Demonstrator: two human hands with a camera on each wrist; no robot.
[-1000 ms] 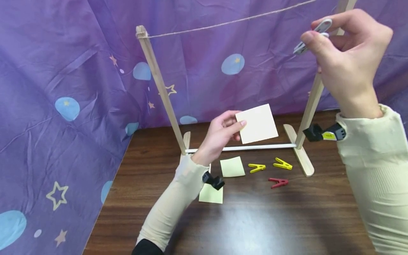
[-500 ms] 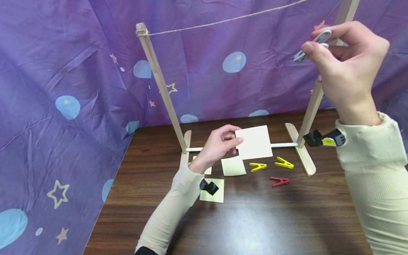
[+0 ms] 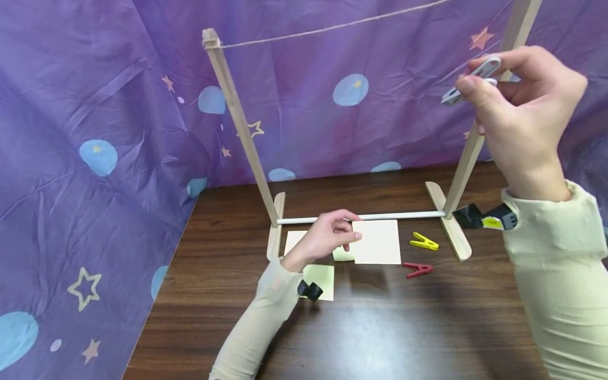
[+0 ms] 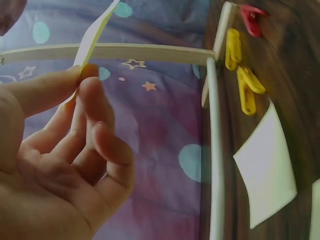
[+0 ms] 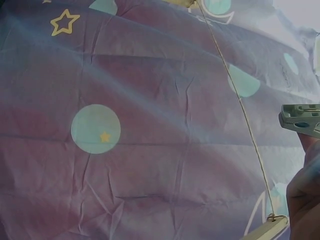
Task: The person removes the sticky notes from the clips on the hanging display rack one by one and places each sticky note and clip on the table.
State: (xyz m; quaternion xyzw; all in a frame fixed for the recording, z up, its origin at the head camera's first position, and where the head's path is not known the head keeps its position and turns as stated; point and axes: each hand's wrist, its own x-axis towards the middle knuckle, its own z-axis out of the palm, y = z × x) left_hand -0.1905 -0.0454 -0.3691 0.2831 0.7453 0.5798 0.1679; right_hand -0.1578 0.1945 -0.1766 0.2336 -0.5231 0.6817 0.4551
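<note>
My left hand (image 3: 330, 235) pinches a pale square sheet of note paper (image 3: 377, 243) by its left edge, above the table. In the left wrist view that sheet (image 4: 95, 37) appears nearly edge-on between thumb and fingers. Higher up at the right, my right hand (image 3: 534, 113) holds a light grey clothespin (image 3: 475, 82) between thumb and fingers, its tip pointing left. The right wrist view catches the clothespin (image 5: 302, 117) and part of the hand. A thin string (image 3: 332, 27) runs above, apart from both hands.
Wooden posts (image 3: 242, 126) carry the string, with a white rod (image 3: 413, 215) joining their feet. More notes (image 3: 325, 277) lie on the table, along with a red clothespin (image 3: 418, 270) and a yellow clothespin (image 3: 424, 241). Another yellow clothespin (image 4: 248, 90) shows in the left wrist view.
My left hand has come down with the note paper, which now covers one yellow clothespin in the head view. My right hand appears lower, still holding the grey clothespin; the head view has shifted slightly.
</note>
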